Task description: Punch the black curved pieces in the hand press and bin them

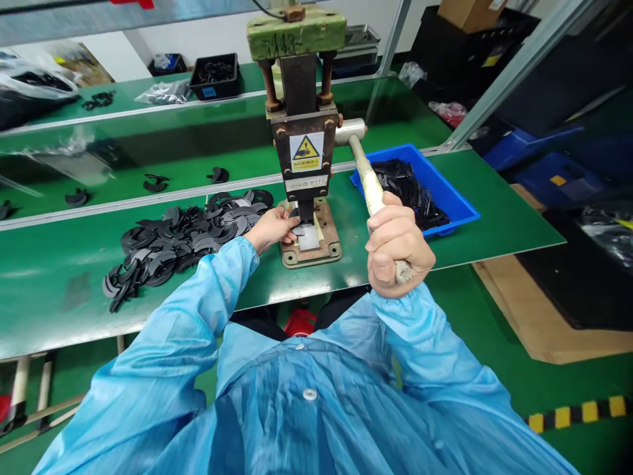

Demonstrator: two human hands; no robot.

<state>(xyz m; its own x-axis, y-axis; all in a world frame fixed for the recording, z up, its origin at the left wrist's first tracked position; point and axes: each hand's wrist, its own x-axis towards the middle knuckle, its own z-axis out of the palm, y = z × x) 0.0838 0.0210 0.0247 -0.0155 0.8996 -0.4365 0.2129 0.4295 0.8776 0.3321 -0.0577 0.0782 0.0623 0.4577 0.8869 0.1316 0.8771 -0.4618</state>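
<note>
In the head view a hand press (pixel 303 119) with a green top stands at the middle of the bench. My right hand (pixel 399 247) is wrapped round its lever (pixel 368 175), which slants down toward me. At the press base (pixel 324 253), my left hand (pixel 273 229) pinches a dark plastic part (pixel 297 231) under the ram; fingers and ram hide much of it. A bare metal plate (pixel 309 239) lies on the base beside those fingertips. Left of my left hand spreads a heap of curved black plastic parts (pixel 173 247).
Right of the press sits a blue bin (pixel 457 206) full of black parts. Several loose curved parts (pixel 155 183) lie behind a metal rail. Further back are a black tray (pixel 215 76) and plastic bags (pixel 165 92). A metal post (pixel 514 72) rises at the right.
</note>
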